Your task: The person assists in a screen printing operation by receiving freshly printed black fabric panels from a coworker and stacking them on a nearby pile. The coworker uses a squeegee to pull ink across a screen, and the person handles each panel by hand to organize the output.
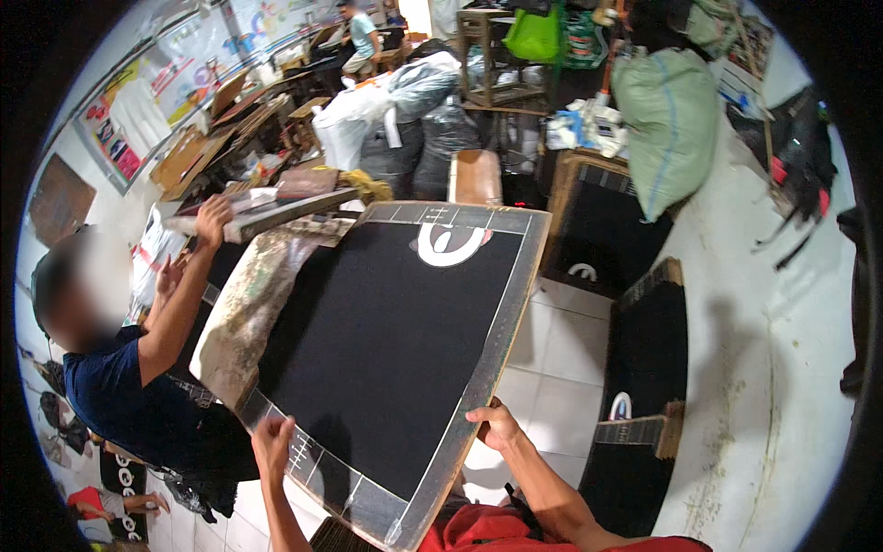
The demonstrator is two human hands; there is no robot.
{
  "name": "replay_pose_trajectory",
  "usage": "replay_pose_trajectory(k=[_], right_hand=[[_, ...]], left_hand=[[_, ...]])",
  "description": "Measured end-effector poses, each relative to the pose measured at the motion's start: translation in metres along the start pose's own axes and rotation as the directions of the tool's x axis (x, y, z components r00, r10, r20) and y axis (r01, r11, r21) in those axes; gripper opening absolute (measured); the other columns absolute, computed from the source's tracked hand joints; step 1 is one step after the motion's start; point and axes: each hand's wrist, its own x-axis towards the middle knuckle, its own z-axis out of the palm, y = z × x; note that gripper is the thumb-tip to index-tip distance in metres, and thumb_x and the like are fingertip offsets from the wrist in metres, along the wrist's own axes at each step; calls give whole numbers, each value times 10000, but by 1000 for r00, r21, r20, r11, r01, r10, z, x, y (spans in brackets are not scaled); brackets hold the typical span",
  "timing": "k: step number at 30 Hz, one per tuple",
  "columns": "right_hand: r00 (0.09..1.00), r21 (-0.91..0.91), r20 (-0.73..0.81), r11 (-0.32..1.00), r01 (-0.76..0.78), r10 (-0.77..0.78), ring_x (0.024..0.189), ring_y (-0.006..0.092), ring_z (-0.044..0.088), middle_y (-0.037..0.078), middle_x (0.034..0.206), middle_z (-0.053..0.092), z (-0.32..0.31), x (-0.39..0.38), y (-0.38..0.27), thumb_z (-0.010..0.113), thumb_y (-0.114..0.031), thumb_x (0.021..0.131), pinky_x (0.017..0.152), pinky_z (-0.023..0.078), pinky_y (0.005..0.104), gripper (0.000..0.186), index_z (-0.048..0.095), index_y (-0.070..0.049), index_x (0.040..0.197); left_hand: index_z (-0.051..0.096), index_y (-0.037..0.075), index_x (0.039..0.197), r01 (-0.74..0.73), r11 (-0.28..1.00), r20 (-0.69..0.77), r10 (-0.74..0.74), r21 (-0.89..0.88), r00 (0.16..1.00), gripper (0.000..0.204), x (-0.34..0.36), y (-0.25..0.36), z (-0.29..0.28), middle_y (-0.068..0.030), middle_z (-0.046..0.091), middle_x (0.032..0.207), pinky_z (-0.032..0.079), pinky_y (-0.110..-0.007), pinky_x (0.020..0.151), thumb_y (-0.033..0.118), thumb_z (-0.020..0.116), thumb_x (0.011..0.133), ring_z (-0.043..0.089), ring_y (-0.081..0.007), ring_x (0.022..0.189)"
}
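A large flat board point(324, 477) with ruled white lines along its dark border tilts up in front of me. Black fabric point(395, 340) covers most of its face, and a white arch-shaped print point(451, 247) shows near the far edge. My left hand point(272, 449) grips the board's near left edge. On the right edge, my right hand point(495, 425) is closed with the thumb on top. The fingers of both hands are partly hidden behind the board. A stained pale sheet or pad point(253, 308) lies just beyond its left side.
To the left, a co-worker in a dark blue shirt point(120, 391) grips a flat frame point(290, 213). Similar black-covered boards point(648, 345) stand along the right wall. A green sack point(667, 124), stuffed bags point(386, 106) and a wooden rack point(483, 60) fill the back. White floor tiles point(566, 354) show between.
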Motion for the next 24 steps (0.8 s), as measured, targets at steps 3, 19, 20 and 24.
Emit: replay_pose_trajectory(k=[3,19,20,24], right_hand=[[990,47,61,992,121,-124,735,209,618,67,802,613,-25,-73,-28,646,64,628,723,521,361,304,591,-68,897],[889,199,141,892,405,-435,991,280,585,110,1036,623,-148,-239,-107,661,129,603,903,434,427,500,580,-22,1073],[899,200,11,882,426,-437,997,284,581,107,1027,624,-158,-243,-106,648,144,617,916,430,418,468,589,-17,1053],[903,117,-221,909,400,-369,892,229,619,82,921,652,-211,-249,-87,632,100,689,817,485,354,309,632,-32,969]], left_hand=[[593,-18,878,-278,960,114,276,2,954,272,33,61,50,-68,597,742,449,-288,653,207,685,755,549,-142,698],[647,-14,736,-447,884,236,467,-136,852,442,119,450,149,-69,599,671,416,-296,567,424,708,721,548,-137,589],[608,33,635,-467,865,223,499,-183,837,389,111,464,162,-6,529,587,346,-291,498,395,731,704,457,-97,504],[565,64,574,-502,812,293,578,-298,761,384,77,510,216,15,493,555,319,-283,493,380,764,665,438,-91,507]])
